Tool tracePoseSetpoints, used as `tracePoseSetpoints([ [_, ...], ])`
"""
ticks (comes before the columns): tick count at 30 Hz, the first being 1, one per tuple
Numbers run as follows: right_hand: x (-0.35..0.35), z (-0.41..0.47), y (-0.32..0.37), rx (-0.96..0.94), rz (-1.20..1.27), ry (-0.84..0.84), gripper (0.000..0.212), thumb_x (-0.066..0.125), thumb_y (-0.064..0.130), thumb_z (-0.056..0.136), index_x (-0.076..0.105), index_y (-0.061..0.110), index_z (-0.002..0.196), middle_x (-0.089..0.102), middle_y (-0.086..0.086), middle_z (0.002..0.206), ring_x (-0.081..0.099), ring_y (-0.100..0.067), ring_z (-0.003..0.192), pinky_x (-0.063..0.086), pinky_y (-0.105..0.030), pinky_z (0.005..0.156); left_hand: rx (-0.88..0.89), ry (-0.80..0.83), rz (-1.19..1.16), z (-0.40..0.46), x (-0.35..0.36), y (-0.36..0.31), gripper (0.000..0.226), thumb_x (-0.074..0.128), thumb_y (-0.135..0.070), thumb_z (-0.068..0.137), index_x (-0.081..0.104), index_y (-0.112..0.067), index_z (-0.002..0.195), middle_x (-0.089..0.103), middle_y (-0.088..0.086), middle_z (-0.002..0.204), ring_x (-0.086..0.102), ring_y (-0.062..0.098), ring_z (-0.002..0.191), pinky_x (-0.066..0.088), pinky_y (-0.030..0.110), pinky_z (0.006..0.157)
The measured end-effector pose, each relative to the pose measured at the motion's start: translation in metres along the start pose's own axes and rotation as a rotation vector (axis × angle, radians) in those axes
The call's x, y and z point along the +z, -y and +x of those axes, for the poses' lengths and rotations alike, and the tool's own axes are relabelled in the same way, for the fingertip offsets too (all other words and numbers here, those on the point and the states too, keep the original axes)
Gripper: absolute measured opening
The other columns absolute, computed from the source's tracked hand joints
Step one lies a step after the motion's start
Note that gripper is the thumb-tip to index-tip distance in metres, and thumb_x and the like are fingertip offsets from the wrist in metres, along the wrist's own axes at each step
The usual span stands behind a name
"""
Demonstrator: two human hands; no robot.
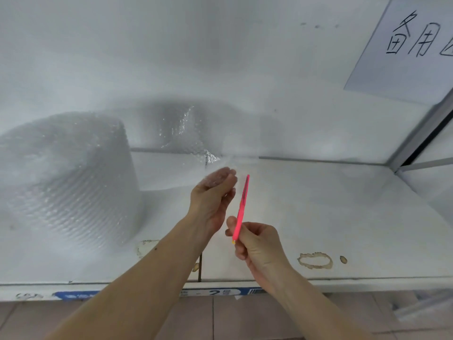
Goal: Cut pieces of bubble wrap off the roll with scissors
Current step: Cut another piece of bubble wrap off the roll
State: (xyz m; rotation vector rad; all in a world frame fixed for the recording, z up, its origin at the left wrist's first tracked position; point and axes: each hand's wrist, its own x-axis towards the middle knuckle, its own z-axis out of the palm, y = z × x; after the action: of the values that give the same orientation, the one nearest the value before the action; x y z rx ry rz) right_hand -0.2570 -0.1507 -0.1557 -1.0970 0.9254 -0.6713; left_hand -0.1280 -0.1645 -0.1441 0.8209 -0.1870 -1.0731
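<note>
At frame centre the left hand (212, 192) pinches a bubble wrap sheet (182, 133) trailing from the roll (71, 175) at left, while the right hand (255, 241) grips closed pink scissors (242, 207) (blades pointing up-frame) just right of that pinch.

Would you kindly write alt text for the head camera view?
Over a white shelf, the left hand pinches clear bubble wrap while the right hand holds pink scissors edge-on beside it. The large bubble wrap roll stands at left.
</note>
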Motion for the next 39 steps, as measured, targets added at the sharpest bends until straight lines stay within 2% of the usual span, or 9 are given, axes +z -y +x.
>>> tracePoseSetpoints([
  [3,-0.001,-0.002,-0.004,-0.020,0.017,0.049,0.015,0.083,0.019,0.074,0.076,0.005,0.075,0.060,-0.017,0.071,0.044,-0.018,0.057,0.045,-0.029,0.063,0.007,-0.059,-0.016,-0.001,0.001,0.000,0.016,0.072,0.010,0.076,0.066,-0.004,0.081,0.070,0.006,0.072,0.067,0.017,0.072,0.057,0.022,0.065],
  [5,-0.001,-0.004,-0.010,-0.026,-0.013,0.041,0.020,0.086,0.024,0.068,0.078,0.010,0.079,0.062,-0.014,0.073,0.046,-0.019,0.063,0.047,-0.035,0.078,0.009,-0.078,-0.031,-0.002,0.002,-0.001,0.017,0.072,0.012,0.075,0.064,-0.003,0.080,0.068,0.008,0.074,0.067,0.019,0.074,0.059,0.024,0.069],
  [7,0.001,-0.007,-0.016,-0.012,-0.039,0.025,0.032,0.086,0.038,0.060,0.073,0.011,0.070,0.054,-0.009,0.062,0.041,-0.018,0.058,0.043,-0.037,0.084,-0.001,-0.087,-0.021,-0.003,0.003,-0.003,0.018,0.072,0.010,0.076,0.064,-0.006,0.080,0.068,0.008,0.076,0.067,0.019,0.075,0.058,0.026,0.070],
  [11,0.006,-0.016,-0.023,0.031,-0.055,0.023,0.067,0.080,0.073,0.045,0.067,0.011,0.068,0.050,-0.013,0.068,0.038,-0.014,0.053,0.038,-0.035,0.074,-0.049,-0.143,0.042,-0.006,0.000,-0.003,0.017,0.076,-0.001,0.078,0.067,-0.014,0.079,0.072,0.001,0.077,0.068,0.014,0.076,0.053,0.028,0.073],
  [15,0.012,-0.021,-0.027,0.066,-0.054,0.090,0.057,0.072,0.072,0.053,0.064,0.016,0.060,0.051,-0.015,0.074,0.040,-0.015,0.052,0.036,-0.031,0.063,-0.083,-0.189,0.058,-0.007,-0.001,-0.003,0.016,0.079,-0.005,0.077,0.068,-0.018,0.079,0.072,-0.002,0.079,0.065,0.012,0.077,0.050,0.028,0.071],
  [24,0.008,-0.007,-0.023,-0.009,-0.140,0.088,0.095,0.066,0.086,0.047,0.059,-0.004,0.076,0.055,-0.012,0.072,0.041,-0.014,0.055,0.039,-0.035,0.079,-0.092,-0.209,0.108,-0.011,-0.004,0.001,0.015,0.078,-0.005,0.077,0.069,-0.015,0.082,0.070,-0.001,0.077,0.064,0.013,0.075,0.050,0.027,0.071],
  [32,0.007,-0.005,-0.024,0.003,-0.151,0.082,0.069,0.065,0.065,0.073,0.062,-0.003,0.077,0.055,-0.013,0.068,0.042,-0.012,0.054,0.039,-0.039,0.089,-0.132,-0.191,0.103,-0.010,-0.008,0.003,0.021,0.080,-0.004,0.074,0.069,-0.011,0.091,0.069,0.003,0.081,0.065,0.016,0.077,0.053,0.034,0.081],
  [36,0.008,-0.006,-0.025,-0.007,-0.156,0.070,0.065,0.065,0.058,0.080,0.063,-0.007,0.081,0.056,-0.012,0.069,0.042,-0.012,0.054,0.041,-0.034,0.080,-0.146,-0.149,0.121,-0.010,-0.008,0.002,0.029,0.084,-0.009,0.071,0.066,-0.009,0.094,0.066,0.006,0.074,0.064,0.017,0.072,0.054,0.031,0.070],
  [39,0.009,-0.007,-0.024,-0.014,-0.143,0.074,0.077,0.066,0.067,0.067,0.062,-0.008,0.081,0.055,-0.013,0.070,0.041,-0.013,0.054,0.041,-0.034,0.078,-0.135,-0.152,0.128,-0.011,-0.007,0.003,0.030,0.082,-0.006,0.072,0.064,-0.006,0.096,0.066,0.007,0.070,0.062,0.017,0.062,0.054,0.026,0.059],
])
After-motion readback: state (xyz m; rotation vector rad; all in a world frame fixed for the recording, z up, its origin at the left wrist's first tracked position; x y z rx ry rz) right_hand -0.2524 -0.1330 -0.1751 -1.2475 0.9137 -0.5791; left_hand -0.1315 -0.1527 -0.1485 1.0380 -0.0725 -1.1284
